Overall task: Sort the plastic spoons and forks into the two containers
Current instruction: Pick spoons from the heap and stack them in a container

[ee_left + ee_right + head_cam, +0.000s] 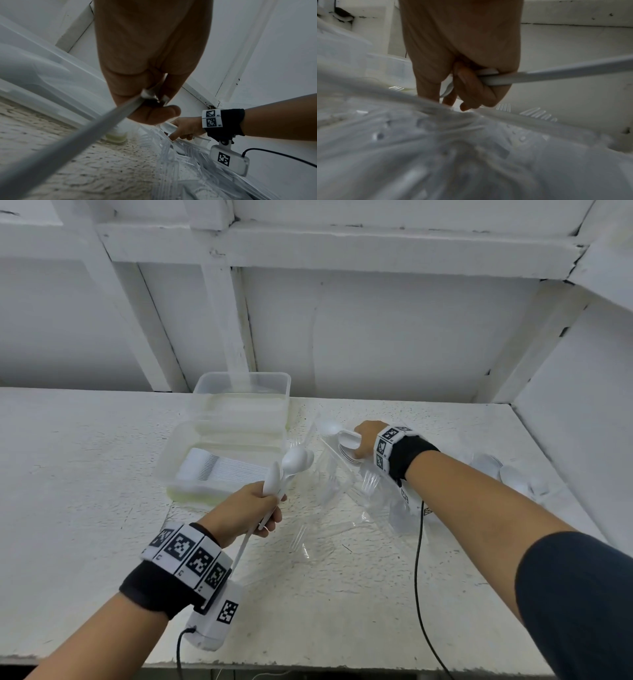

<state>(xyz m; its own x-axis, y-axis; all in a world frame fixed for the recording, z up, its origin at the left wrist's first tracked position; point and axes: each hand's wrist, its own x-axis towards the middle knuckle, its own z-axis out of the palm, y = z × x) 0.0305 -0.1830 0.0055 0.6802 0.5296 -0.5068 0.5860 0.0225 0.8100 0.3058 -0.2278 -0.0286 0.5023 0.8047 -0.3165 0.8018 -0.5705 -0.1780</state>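
Note:
My left hand (255,510) grips a bunch of white plastic spoons (291,465) by their handles, bowls pointing up and away; one spoon handle (85,134) runs toward the left wrist camera. My right hand (364,441) holds several white spoons (349,441) over a heap of clear plastic forks (366,484) in crumpled clear wrapping. In the right wrist view its fingers (471,86) curl round white spoon handles (556,73), with fork tines (534,113) below. The near clear container (171,460) holds a neat stack of white spoons (212,469). Behind it stands the far container (241,381).
More white spoons (507,470) lie loose at the right near the wall. A black cable (418,570) runs from my right wrist across the white table (85,474) and over its front edge. White panelled walls close the back and right side.

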